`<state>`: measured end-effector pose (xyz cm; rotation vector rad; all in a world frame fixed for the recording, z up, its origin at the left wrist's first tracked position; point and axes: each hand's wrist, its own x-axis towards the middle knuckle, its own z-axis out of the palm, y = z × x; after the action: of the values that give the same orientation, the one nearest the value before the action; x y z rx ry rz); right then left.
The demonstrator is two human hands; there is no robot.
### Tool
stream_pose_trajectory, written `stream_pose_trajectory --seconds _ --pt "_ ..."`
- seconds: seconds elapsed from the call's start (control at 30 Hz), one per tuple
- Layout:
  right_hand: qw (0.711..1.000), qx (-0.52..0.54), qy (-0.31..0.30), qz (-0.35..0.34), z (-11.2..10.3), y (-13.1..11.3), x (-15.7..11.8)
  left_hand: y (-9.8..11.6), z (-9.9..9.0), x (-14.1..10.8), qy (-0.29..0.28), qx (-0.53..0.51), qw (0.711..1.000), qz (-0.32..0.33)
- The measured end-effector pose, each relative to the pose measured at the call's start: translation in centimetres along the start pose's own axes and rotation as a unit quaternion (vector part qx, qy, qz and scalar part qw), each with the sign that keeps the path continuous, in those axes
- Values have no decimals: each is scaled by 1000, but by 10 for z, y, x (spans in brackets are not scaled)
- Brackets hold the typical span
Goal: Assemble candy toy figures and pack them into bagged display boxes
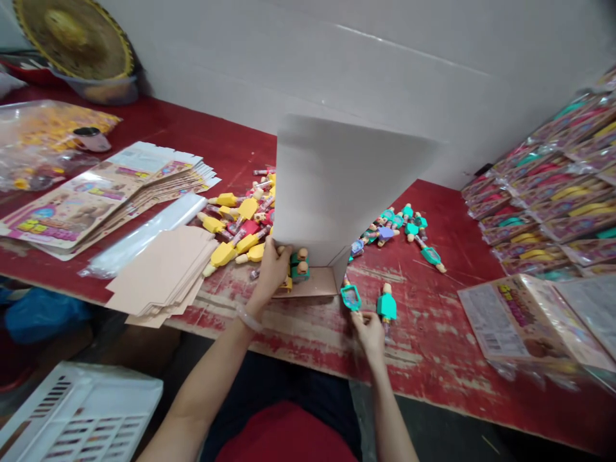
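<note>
At the far left, a woven straw hat (72, 38) sits on a basket behind a red-painted table (433, 340), whose worn surface shows bare wood in patches. Clear plastic bags of yellow-printed pieces (48, 138) lie on the table, and a white plastic crate (81, 417) sits below its front edge. Next come a fanned stack of printed card sheets (101, 199), a bundle of clear plastic sleeves (144, 234) and a pile of flat tan card blanks (163, 279).

A heap of yellow-topped toys (235, 224) lies just beyond these, partly behind a white cardboard panel (332, 186) that stands tilted up from a tan card base (308, 283). The left hand (272, 269) presses against the panel's lower edge, fingers curled together around it, beside two teal-and-tan toys (299, 264) resting on the base.

Further right, the right hand (369, 333) has its fingers drawn together in a pinch on the stem of a teal toy (350, 298), with another teal toy (386, 307) just beside it. More teal toys (402, 228) lie scattered beyond. At the far right, sealed printed packs (543, 186) stand stacked, with loose packs (520, 317) on the table's corner.
</note>
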<state>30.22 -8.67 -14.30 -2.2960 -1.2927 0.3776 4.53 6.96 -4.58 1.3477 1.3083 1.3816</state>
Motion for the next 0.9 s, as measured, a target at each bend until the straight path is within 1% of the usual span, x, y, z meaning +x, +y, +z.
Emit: stream_pose_trajectory --seconds 0.07,0.1,0.13,0.17,0.2,0.23,0.27,0.3,0.33,0.4,0.47,0.53,0.63,0.7,0.8,0.9 --pt "990 131 27 41 -32 7 -1 0 0 0 -2 6 1000 -3" --pt "978 199 44 49 -50 9 -3 0 0 0 -2 6 1000 -5" --pt "967 246 53 40 -68 7 -7 -1 0 0 0 4 1000 -6" --pt "963 263 50 11 -83 2 -11 -1 0 0 1 1 1000 -7" --pt "968 248 27 -37 -94 -7 -15 -1 0 0 1 -3 1000 -5" --pt "971 219 -5 -96 -101 -18 -19 -1 0 0 1 -6 1000 -4" --pt "969 187 -42 -158 -103 -32 -22 -1 1 0 1 -8 1000 -3" --pt "959 159 -76 -222 -101 -47 -24 -2 1 0 1 -9 1000 -3" --pt "944 134 -102 -285 -96 -62 -23 -1 1 0 1 -9 1000 -4" --pt "907 84 -123 -394 -80 -90 -17 -2 1 0 3 -11 1000 0" --pt "874 14 -130 -467 -66 -110 -8 -2 1 1 4 -12 1000 7" --pt "838 -63 -159 -519 -63 -125 -2 -4 1 1 6 -10 1000 8" --pt "779 -152 -218 -568 -72 -143 -3 -6 2 1 10 -2 1000 7" --pt "756 -188 -248 -576 -81 -156 -6 -8 2 1 11 1 1000 9" --pt "748 -221 -289 -555 -88 -175 -7 -8 1 0 8 3 1000 3" --pt "756 -236 -314 -523 -86 -188 3 -5 1 -1 6 8 1000 3"
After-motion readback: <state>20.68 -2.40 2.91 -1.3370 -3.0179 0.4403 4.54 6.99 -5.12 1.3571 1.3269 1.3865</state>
